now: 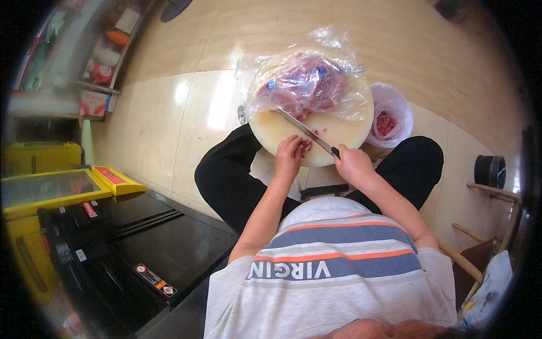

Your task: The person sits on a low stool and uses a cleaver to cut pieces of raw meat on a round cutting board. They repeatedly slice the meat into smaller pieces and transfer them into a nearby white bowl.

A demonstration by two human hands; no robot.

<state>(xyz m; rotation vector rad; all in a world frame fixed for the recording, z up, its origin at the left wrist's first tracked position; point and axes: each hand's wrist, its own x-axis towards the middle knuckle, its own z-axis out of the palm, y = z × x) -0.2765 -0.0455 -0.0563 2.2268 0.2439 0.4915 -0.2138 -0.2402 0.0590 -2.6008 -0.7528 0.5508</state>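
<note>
My right hand (354, 165) is closed round the dark handle of a kitchen knife (307, 133), whose blade slants up and left across the round, pale chopping board (347, 133). At the board's near left edge, the bent fingers of my left hand (289, 152) press on a small piece of raw red meat (306, 147). A few tiny meat bits lie by the blade. On the far half of the board sits a large chunk of raw meat (305, 85), mostly covered by a clear plastic bag (339, 56). The knife tip reaches the bag's near edge.
Right of the board stands a white bucket (403, 121) holding small red meat pieces (385, 123). A black appliance (152, 243) and a yellow-framed glass-lidded case (56, 189) stand at left. A stocked shelf (110, 62) is far left. Wooden furniture legs (463, 263) stand at right.
</note>
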